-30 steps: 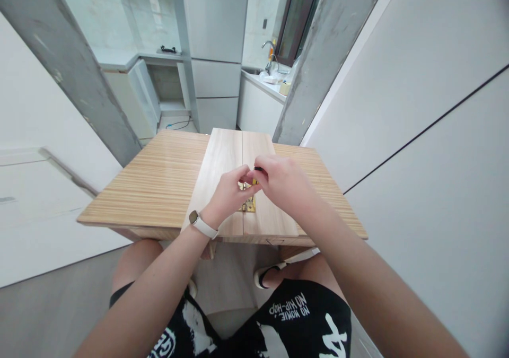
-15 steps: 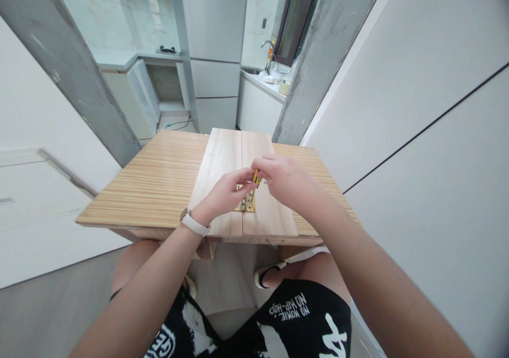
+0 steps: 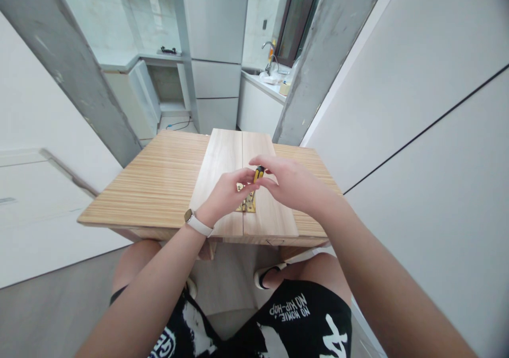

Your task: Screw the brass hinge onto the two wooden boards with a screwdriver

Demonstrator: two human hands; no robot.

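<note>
A short screwdriver with a yellow and black handle stands tilted above a brass hinge. My left hand pinches it low down, thumb and fingertips close together. Around the handle, the thumb and fingers of my right hand are spread apart, the thumb close to its lower part. The hinge lies across the seam between two pale wooden boards, the left board and the right board. My left hand covers part of the hinge, and the screwdriver's tip is hidden.
Both boards rest on a striped wooden table. My knees and legs are below its front edge. White panels stand close on the right. Beyond the table are a refrigerator and a sink counter with a tap.
The fingers of my right hand have spread from a pinch on the screwdriver's handle, baring its dark top. My left hand has stayed almost in place.
</note>
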